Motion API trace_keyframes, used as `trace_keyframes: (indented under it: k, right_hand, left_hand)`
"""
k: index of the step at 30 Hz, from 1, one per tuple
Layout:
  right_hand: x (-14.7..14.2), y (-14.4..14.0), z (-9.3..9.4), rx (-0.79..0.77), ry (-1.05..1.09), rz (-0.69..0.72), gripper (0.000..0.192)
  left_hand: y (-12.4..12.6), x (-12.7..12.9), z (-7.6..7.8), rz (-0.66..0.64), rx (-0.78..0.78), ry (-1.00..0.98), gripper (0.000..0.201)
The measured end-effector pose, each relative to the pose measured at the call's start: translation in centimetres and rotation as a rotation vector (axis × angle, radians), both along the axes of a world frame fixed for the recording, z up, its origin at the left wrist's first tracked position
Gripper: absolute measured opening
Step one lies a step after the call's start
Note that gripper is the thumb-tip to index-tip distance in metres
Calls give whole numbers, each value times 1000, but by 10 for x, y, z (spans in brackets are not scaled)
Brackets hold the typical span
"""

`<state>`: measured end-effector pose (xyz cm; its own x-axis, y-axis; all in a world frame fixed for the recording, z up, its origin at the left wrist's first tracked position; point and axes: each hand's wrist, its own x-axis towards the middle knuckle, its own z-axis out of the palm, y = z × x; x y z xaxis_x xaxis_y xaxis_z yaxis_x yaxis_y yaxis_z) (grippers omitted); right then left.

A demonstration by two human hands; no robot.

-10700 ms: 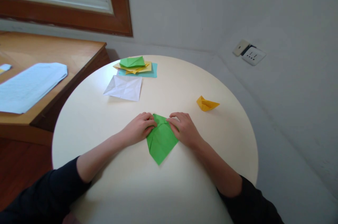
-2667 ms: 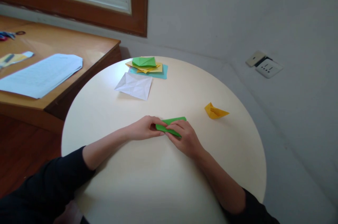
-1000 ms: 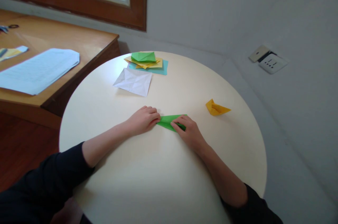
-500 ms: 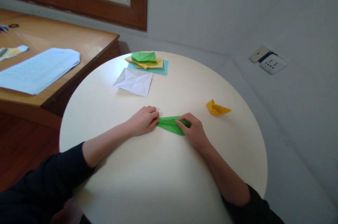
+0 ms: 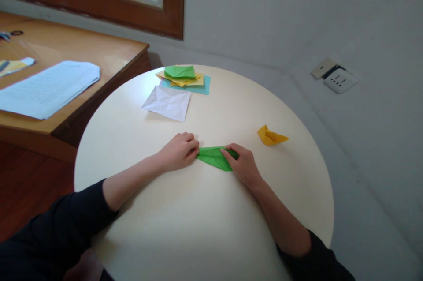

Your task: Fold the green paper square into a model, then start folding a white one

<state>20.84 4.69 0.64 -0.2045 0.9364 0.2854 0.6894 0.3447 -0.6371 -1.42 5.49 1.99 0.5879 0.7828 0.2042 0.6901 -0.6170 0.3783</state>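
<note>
Left hand (image 5: 178, 152) pins the left tip of the folded green paper (image 5: 213, 158) flat on the round counter (image 5: 198, 219). Right hand (image 5: 243, 164) presses fingertips onto its right end. A yellow paper boat (image 5: 271, 136) sits well apart.

yellow paper boat (image 5: 271, 136), white sheet (image 5: 167, 102) — coloured paper stack (image 5: 183, 78) behind.

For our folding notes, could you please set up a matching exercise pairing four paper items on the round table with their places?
Things:
1. green folded paper
2. yellow paper boat
3. white creased sheet
4. paper stack

Places:
A. far edge of the table
B. alone, right of the hands
C. between the left hand and right hand
D. just in front of the stack

Pairs: 1-C, 2-B, 3-D, 4-A
</note>
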Motion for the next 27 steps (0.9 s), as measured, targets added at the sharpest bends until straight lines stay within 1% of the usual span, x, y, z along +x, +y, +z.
trace_keyframes:
  k: [5,9,11,14,16,18,22,27]
  right_hand:
    - [-2,-4,1,58,-6,68,15]
    - [-3,-6,2,120,-35,112,15]
    - [-2,-5,1,87,-9,117,14]
    - [0,-3,2,-33,68,126,9]
    - [3,-1,4,-106,104,146,6]
    - [6,1,5,-147,122,173,5]
    - [8,3,4,-116,145,180,9]
    - [7,5,-3,-42,173,155,8]
  left_hand:
    - [-2,1,-1,1,6,-151,15]
    - [-3,2,-1,-8,-62,-166,12]
    - [-3,3,1,0,-113,-165,11]
    - [-4,4,4,14,-171,-183,11]
    - [-4,4,5,20,-192,-191,10]
    - [-4,4,5,25,-201,-191,10]
    - [-3,4,4,27,-194,-190,12]
    - [-3,6,3,56,-198,-191,18]
